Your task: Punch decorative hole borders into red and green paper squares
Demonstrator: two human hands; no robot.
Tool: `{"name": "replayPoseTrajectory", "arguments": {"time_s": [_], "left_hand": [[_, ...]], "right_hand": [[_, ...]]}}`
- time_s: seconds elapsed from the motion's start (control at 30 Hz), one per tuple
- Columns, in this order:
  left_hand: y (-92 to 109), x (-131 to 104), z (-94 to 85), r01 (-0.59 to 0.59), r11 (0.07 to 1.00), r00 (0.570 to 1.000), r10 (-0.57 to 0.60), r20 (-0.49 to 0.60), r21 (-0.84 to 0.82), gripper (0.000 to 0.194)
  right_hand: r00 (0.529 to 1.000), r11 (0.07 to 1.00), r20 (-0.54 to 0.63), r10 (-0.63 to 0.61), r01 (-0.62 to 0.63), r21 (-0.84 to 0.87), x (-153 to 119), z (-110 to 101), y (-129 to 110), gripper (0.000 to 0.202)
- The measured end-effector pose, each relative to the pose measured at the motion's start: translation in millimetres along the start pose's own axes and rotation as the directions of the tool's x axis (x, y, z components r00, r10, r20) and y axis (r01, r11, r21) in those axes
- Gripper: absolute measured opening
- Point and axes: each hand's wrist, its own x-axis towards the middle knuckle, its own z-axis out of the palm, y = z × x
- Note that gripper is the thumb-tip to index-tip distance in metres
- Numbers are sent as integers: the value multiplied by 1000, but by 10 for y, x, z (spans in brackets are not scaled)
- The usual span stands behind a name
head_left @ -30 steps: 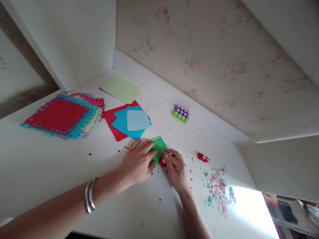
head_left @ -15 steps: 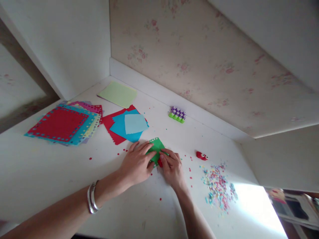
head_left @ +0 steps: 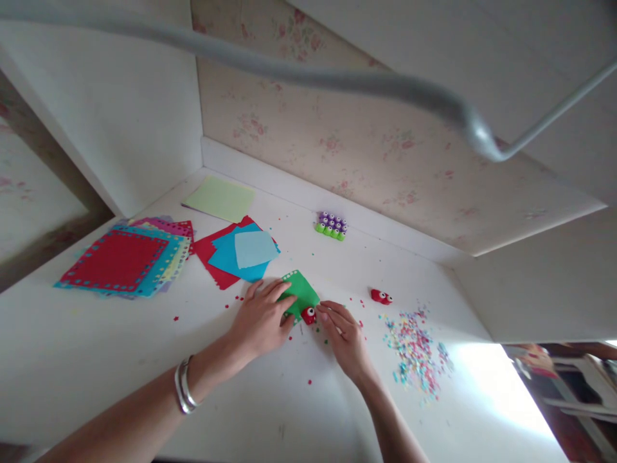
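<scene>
A green paper square (head_left: pixel 302 289), with punched holes along its upper left edge, lies on the white table. My left hand (head_left: pixel 263 316) rests on its left side with fingers spread. At the lower edge of the paper sits a small red punch (head_left: pixel 308 314) with a googly eye. My right hand (head_left: pixel 344 335) is just right of the punch, its thumb and fingertips pinched together at the paper's right corner; what lies between them is too small to make out.
Left, a stack of hole-edged papers (head_left: pixel 116 257); behind, red and blue sheets (head_left: pixel 224 257) and a pale green sheet (head_left: pixel 219 198). Purple and green eyed pieces (head_left: pixel 331 225) stand near the wall. Right, red eyed pieces (head_left: pixel 382 296) and scattered confetti (head_left: pixel 418 354).
My right hand has moved right, off the red punch, which now shows its eye. The view has shifted, and a blurred grey cord or rod has come into view across the top.
</scene>
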Motion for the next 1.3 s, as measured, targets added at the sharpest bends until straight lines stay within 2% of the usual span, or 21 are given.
{"name": "replayPoseTrajectory", "arguments": {"time_s": [0.17,0.3,0.63,0.77,0.9,0.97,1.03,1.17,1.3], "left_hand": [[-3,4,12,-12,1000,1000,12,-1,6,30],[3,0,23,-29,999,999,29,-28,14,30],[25,-26,24,-19,999,999,20,-30,26,35],[24,-23,-4,-56,998,997,56,-45,4,45],[38,4,-72,-179,984,984,178,-30,-24,31],[46,17,-87,-228,973,974,227,-27,-30,28],[50,24,-78,-249,968,969,248,-15,-33,24],[39,25,-20,-236,971,971,237,25,-20,15],[36,24,1,-249,968,968,249,15,30,14]], "right_hand": [[999,994,-43,-1,-4,-109,-52,95,-68,43],[997,994,-66,-48,41,-103,10,243,-83,22],[985,996,-148,-91,87,-30,-4,259,-146,23],[987,992,-159,-2,22,125,7,264,-165,22],[976,934,-125,179,-129,334,14,294,-95,30],[964,910,-120,238,-178,375,11,319,-70,33],[967,925,-137,216,-158,345,10,340,-85,31],[982,977,-181,62,-22,214,18,349,-205,21],[977,985,-215,6,32,169,6,350,-272,19]]}}
